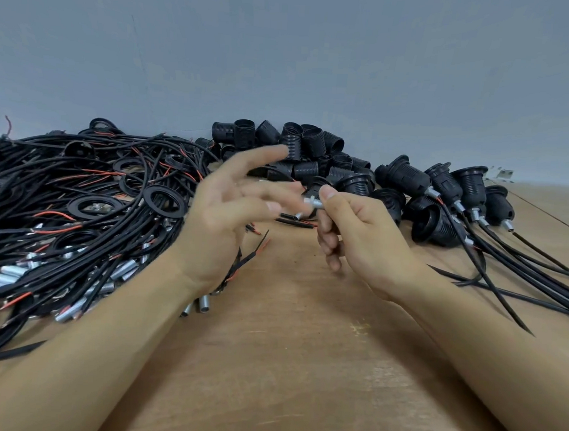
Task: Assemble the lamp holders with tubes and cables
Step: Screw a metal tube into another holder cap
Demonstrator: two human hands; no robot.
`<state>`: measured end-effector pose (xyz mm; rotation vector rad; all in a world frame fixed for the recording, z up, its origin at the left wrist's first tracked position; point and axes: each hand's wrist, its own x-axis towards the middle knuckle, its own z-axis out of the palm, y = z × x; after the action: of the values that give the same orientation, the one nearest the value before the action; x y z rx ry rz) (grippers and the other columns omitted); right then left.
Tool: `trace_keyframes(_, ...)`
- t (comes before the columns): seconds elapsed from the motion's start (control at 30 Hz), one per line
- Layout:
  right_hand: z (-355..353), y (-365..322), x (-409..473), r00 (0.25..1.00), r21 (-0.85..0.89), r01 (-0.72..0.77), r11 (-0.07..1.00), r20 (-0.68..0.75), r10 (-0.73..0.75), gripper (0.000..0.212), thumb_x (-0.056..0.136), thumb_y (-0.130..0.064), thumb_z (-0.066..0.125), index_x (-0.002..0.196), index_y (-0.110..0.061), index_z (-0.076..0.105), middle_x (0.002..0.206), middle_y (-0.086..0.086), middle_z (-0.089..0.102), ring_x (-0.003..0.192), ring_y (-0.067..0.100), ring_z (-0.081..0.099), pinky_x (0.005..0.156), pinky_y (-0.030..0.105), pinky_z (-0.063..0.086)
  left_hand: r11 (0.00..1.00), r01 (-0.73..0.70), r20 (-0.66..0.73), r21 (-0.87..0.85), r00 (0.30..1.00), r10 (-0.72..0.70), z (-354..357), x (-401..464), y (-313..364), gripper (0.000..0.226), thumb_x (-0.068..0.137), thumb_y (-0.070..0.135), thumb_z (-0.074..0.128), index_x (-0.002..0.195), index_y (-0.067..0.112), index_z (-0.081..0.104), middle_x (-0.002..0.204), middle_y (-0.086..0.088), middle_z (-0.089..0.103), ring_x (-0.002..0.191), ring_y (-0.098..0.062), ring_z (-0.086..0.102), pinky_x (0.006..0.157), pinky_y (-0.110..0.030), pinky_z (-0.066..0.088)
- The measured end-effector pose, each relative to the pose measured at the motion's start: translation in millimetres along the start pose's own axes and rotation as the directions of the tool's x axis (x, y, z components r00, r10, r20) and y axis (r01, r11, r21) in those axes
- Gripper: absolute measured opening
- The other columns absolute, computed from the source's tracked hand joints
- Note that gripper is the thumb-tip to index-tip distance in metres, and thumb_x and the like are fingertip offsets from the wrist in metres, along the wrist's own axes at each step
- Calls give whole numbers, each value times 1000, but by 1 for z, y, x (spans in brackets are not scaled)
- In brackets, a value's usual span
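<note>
- My right hand pinches a small metal tube between thumb and forefinger, just in front of the pile of black lamp holders.
- My left hand is spread, fingers loose, gripping nothing, blurred beside that tube.
- The cable tangle lies left of the pile.
- Risk, I judge: the slick tube slips from so light a pinch and rolls among the loose tubes.

right hand pinches tube | left hand spread, blurred
</note>
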<state>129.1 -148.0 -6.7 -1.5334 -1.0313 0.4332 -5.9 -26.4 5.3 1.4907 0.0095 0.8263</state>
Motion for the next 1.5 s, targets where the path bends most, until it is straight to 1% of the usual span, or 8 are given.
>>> trace_keyframes(0.07,-2,0,0,1000,-9,-4,1000,-10,4,53,105,-40,41,55,-23,49,49,-3,46,49,25,45,45,30,40,994,-39,-135,-106,991,25,-4,2,2,38,75,7,49,108,8,67,55,-3,64,94,-27,71,90,-35,50)
trace_keyframes(0.23,1,-1,-1,1000,-24,-1,1000,5,1,52,105,-39,40,57,-21,47,49,-3,44,49,23,43,42,27,39,988,137,-19,73,990,-136,4,-1,-4,52,74,28,61,125,13,62,115,-9,73,115,-14,65,96,-33,42)
trace_keyframes(0.4,1,-3,-1,1000,0,-5,1000,-11,5,51,106,-38,40,58,-18,44,49,-3,40,49,18,39,41,24,37,967,47,-272,-248,955,-116,-7,5,9,50,92,39,44,112,-1,66,58,-7,65,84,-29,68,88,-38,46)
trace_keyframes(0.67,1,-1,0,999,-17,-21,1000,-31,20,54,105,-41,40,55,-24,49,47,-1,42,50,25,40,40,27,37,923,271,-89,273,963,-256,6,1,-6,62,96,66,26,107,23,70,99,5,77,98,-11,70,85,-38,50)
trace_keyframes(0.87,-4,5,3,992,-95,-16,995,-124,4,42,104,-38,43,77,-12,61,52,-2,46,46,14,43,39,24,37,468,-100,86,878,995,51,-2,-8,-18,12,87,23,64,89,27,76,78,14,67,80,-10,60,75,-31,50)
trace_keyframes(1.13,-5,8,4,990,-207,-19,978,-143,-11,19,97,-32,61,83,-20,66,63,-6,59,49,3,48,50,24,40,-65,373,-372,925,928,30,-50,7,-5,38,89,25,55,127,22,61,131,-9,57,125,-36,36,100,-47,34)
trace_keyframes(1.3,-5,10,4,989,-228,-12,974,-147,-23,17,96,-32,62,83,-22,67,64,-4,62,50,0,52,53,23,39,-30,410,-411,912,909,-69,-68,10,-1,34,91,21,63,124,22,64,122,-10,62,125,-34,40,89,-47,45)
trace_keyframes(1.5,-8,12,7,982,-223,-24,974,-185,-18,16,95,-32,64,82,-24,68,63,-4,62,49,0,52,54,23,39,79,540,-545,838,827,136,-77,11,5,13,93,24,64,102,24,74,72,2,44,91,-34,53,70,-37,36)
